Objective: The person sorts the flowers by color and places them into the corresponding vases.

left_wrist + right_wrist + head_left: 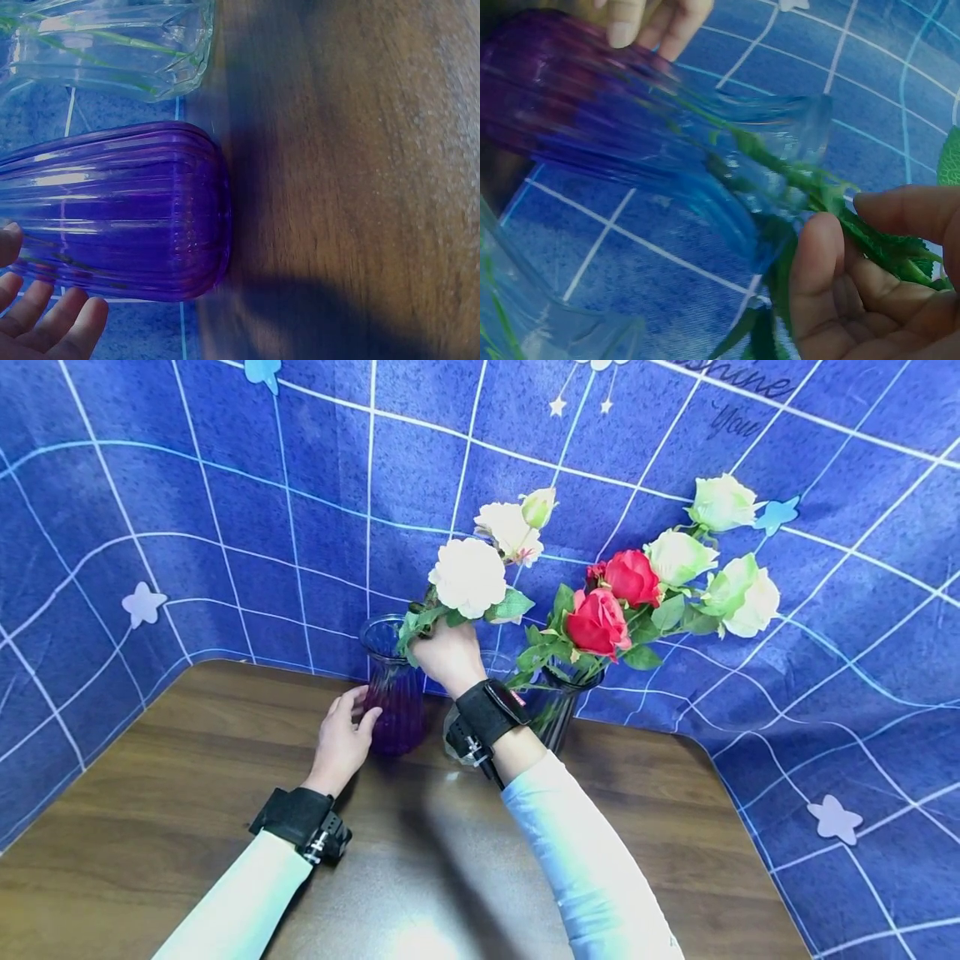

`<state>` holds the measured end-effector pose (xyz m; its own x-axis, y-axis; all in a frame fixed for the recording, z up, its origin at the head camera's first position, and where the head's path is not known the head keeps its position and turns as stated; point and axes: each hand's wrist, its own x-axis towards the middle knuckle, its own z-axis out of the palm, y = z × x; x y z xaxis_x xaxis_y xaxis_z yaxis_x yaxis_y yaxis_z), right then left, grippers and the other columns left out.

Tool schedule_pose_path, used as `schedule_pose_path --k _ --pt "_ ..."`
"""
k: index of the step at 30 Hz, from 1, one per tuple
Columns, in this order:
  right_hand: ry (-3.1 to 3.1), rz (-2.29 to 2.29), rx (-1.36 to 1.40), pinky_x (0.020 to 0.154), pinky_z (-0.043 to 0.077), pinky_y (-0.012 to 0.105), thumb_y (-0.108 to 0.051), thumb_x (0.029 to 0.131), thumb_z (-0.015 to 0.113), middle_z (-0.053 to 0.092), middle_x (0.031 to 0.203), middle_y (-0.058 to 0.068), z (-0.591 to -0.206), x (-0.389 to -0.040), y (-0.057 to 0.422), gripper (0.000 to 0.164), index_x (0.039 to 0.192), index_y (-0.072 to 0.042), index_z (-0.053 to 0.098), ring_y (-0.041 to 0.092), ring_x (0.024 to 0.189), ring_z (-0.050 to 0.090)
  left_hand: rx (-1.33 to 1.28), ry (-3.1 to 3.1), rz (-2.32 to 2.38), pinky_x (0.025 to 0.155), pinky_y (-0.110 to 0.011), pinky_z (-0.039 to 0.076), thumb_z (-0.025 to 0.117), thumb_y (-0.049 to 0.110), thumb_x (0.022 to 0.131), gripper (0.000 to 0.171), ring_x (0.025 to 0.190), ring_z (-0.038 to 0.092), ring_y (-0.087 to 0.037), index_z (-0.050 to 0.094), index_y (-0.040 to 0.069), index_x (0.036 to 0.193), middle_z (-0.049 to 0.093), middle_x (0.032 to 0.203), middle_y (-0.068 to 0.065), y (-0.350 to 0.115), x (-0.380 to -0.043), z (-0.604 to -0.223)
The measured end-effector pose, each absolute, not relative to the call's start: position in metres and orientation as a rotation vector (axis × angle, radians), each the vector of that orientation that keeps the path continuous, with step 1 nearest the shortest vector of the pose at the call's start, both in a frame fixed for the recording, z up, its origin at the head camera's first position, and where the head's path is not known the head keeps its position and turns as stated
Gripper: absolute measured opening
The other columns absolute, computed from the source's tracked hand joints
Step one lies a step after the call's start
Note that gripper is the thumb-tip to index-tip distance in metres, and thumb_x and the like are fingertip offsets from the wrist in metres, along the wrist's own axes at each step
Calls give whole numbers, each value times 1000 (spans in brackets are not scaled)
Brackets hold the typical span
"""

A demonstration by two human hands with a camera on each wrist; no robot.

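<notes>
My right hand (450,656) grips green leafy stems (862,240) right at the mouth of a ribbed glass vase (395,702), purple below and blue toward its flared rim. Through the glass, part of a stem shows inside the vase. Above that hand is a large white flower (468,578) with green leaves. My left hand (341,739) is at the vase's left side, thumb and fingers spread loosely, fingertips right at the glass. In the left wrist view its fingers (75,322) lie beside the purple glass (150,217).
A clear glass vase (112,52) with green stems stands right of the purple one, partly hidden by my right wrist. Further right, a dark vase (558,710) holds red roses (598,622) and pale green roses (678,557). Cream blooms (510,531) rise behind the white flower. Blue cloth backs the table (187,777).
</notes>
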<state>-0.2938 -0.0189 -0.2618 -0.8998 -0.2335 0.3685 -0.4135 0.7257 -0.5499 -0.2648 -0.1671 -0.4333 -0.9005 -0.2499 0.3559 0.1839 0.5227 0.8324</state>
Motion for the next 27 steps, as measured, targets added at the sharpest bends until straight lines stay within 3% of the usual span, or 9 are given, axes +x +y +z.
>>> schedule_pose_path --k 2,4,9,20,27 --pt "-2681 925 512 75 48 35 -14 78 64 46 70 0 -264 -295 -18 20 68 -13 47 19 76 51 53 -2339 -1344 90 -46 49 55 16 95 42 112 55 -36 46 0 132 51 126 -22 -167 -264 -434" --pt "-2715 928 494 65 46 31 -18 79 66 42 60 -4 -267 -294 -16 27 61 -15 47 15 66 48 49 -2349 -1345 90 -46 49 55 15 95 42 112 55 -37 45 0 133 51 127 -23 -167 -264 -434" --pt "-2738 939 414 46 31 25 -34 83 68 30 42 -8 -272 -291 -13 51 43 -17 39 12 46 37 49 -2352 -1350 90 -46 49 54 15 95 42 112 55 -37 45 -1 133 50 127 -23 -166 -262 -434" --pt "-2671 1027 342 45 28 27 -37 89 55 35 49 -7 -293 -284 -16 48 48 -19 38 15 51 40 58 -2323 -1358 90 -47 50 55 14 94 42 110 56 -37 46 -2 132 51 125 -24 -168 -264 -432" --pt "-2681 1000 470 57 42 24 -43 91 54 59 67 -5 -318 -260 5 35 71 -16 63 12 64 54 58 -2358 -1281 88 -48 48 56 16 93 46 109 56 -38 43 0 134 49 126 -24 -169 -258 -437"
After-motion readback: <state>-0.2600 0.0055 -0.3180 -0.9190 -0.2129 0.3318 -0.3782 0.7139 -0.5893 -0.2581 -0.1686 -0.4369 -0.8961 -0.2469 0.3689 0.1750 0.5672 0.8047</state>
